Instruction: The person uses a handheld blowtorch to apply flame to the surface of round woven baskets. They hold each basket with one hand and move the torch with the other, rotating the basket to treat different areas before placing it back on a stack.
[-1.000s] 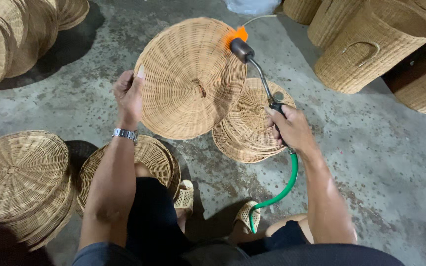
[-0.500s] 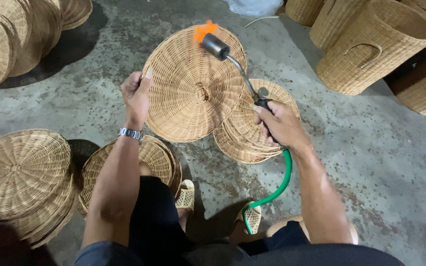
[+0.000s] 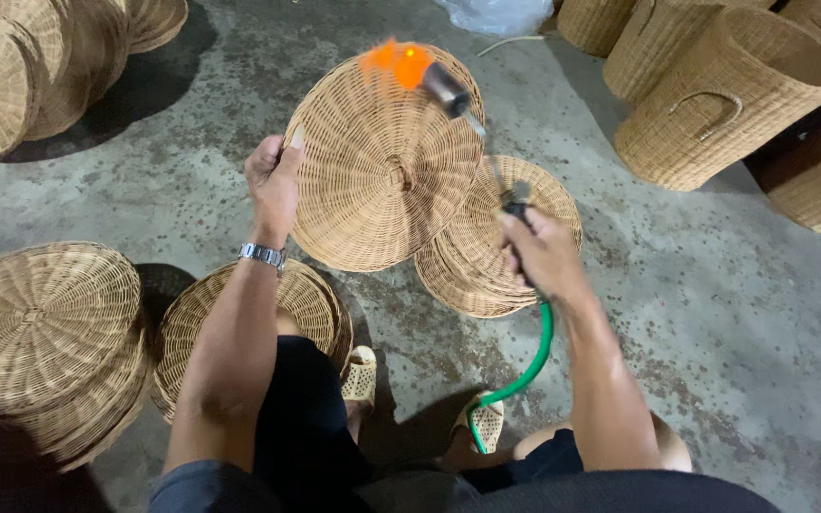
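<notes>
The left hand (image 3: 275, 178) is clenched on the rim of a round wicker lid (image 3: 387, 161), fingers curled over its left edge, holding it up on edge and tilted above the concrete floor (image 3: 715, 313) so that its woven face turns toward the camera. A metal wristwatch (image 3: 262, 255) sits just below that hand on the wrist.

The right hand (image 3: 542, 255) is wrapped tight around the handle of a gas torch (image 3: 472, 123) — the thin metal tube runs up and away from the knuckles to a nozzle close to the lid's upper rim. An orange flame (image 3: 393, 59) burns at the nozzle's tip, right against the top edge of the lid. A green hose (image 3: 534, 356) drops from beneath the right hand and curves back toward the person's feet, ending beside a pale sandal (image 3: 484, 423).

Just beyond and under the right hand, a stack of wicker lids (image 3: 486, 275) lies flat on the floor, partly covered by the held lid. Below the left forearm, near the knee, lies another stack of lids (image 3: 311, 309), and further out to the left of that arm a third, larger pile (image 3: 45, 332). More lids lean together (image 3: 40, 66) well beyond the left hand, while tall wicker baskets (image 3: 729, 95) stand far out past the right hand — one shows a looped handle on its side.
</notes>
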